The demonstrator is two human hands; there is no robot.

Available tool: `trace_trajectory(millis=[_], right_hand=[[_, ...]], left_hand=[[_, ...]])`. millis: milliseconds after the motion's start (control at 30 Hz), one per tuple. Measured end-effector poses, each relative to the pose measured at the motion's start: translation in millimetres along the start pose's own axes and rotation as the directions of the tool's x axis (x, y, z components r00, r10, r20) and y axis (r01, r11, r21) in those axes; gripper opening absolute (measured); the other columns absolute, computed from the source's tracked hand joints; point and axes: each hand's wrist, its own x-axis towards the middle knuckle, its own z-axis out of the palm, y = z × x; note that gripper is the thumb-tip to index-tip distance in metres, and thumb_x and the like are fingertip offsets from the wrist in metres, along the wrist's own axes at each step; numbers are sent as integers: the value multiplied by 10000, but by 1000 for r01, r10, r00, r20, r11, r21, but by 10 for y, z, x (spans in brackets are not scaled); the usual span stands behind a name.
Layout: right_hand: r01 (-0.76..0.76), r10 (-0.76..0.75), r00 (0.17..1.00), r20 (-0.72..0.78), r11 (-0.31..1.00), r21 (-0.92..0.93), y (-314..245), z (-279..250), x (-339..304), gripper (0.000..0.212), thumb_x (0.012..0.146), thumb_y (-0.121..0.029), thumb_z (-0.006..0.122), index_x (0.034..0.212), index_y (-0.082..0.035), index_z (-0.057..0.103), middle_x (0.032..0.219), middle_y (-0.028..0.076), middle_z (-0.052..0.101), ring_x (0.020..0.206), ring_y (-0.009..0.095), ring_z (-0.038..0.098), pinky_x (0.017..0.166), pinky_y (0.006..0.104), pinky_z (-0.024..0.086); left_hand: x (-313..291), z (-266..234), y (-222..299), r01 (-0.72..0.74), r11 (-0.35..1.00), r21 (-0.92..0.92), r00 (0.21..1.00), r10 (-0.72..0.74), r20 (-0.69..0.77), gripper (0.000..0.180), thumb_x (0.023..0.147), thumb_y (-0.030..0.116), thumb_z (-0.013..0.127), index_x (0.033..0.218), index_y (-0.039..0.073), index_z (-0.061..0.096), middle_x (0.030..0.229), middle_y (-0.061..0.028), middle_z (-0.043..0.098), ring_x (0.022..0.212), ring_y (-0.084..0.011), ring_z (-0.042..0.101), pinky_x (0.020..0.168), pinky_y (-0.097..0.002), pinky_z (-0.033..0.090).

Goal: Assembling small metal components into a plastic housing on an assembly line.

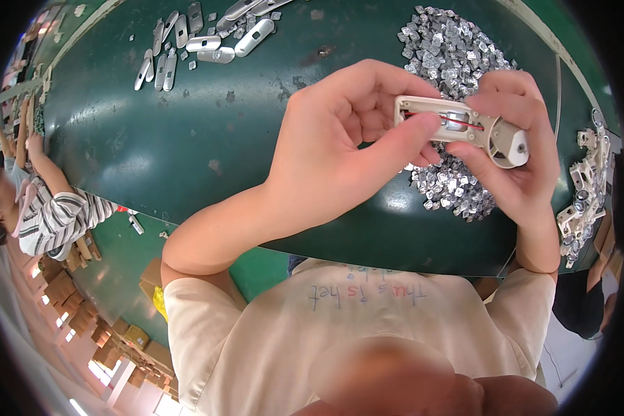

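Between both hands, above the green table, I hold a white plastic device housing (433, 102) with a long handle and a round head. Its handle side lies uncovered, showing a red wire and a shiny metal part inside. My left hand (353, 132) grips the handle end, thumb pressed on the inside edge near the wire. My right hand (516, 139) closes around the round head, with fingertips above and thumb below. Underneath and behind the housing spreads a heap of small square silvery metal pieces (451, 52), partly covered by my hands.
Long silver oval covers (203, 44) lie scattered at the far left of the green table (208, 132), with a few small metal pieces among them. At the right edge is a row of white housings (582, 194). Another person (55, 215) sits at the left; cardboard boxes (62, 295) stand behind.
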Motion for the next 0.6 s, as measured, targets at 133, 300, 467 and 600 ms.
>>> trace_trajectory(millis=[133,300,467,600], right_hand=[[-87,93,995,-43,988,128,-47,142,-64,399,696,12,705,1019,-4,471,998,156,469,862,171,464,723,262,398],[-3,4,996,-87,1000,13,-38,167,-92,410,694,25,703,1023,-11,461,999,164,464,843,164,457,734,267,404],[-335,363,931,41,805,490,-75,191,-101,388,726,73,640,1062,16,454,1046,116,478,936,147,492,755,253,423],[-314,343,939,0,859,403,-99,221,-134,355,737,94,626,1042,18,462,1027,105,486,897,136,501,747,243,426]], left_hand=[[-19,71,-65,-117,992,38,985,121,-124,213,825,-26,581,1025,-55,517,889,-100,621,791,-115,627,681,-215,517],[-26,108,-92,-208,967,148,959,231,-164,220,833,-44,555,1040,-61,486,874,-107,626,768,-113,625,673,-222,521],[-9,111,-153,-219,966,140,949,244,-202,187,842,-55,539,1020,-57,480,861,-115,629,750,-124,633,667,-221,524],[-15,113,-219,-202,956,214,946,247,-210,166,848,-56,530,1007,-45,483,882,-100,618,764,-120,625,687,-224,515]])
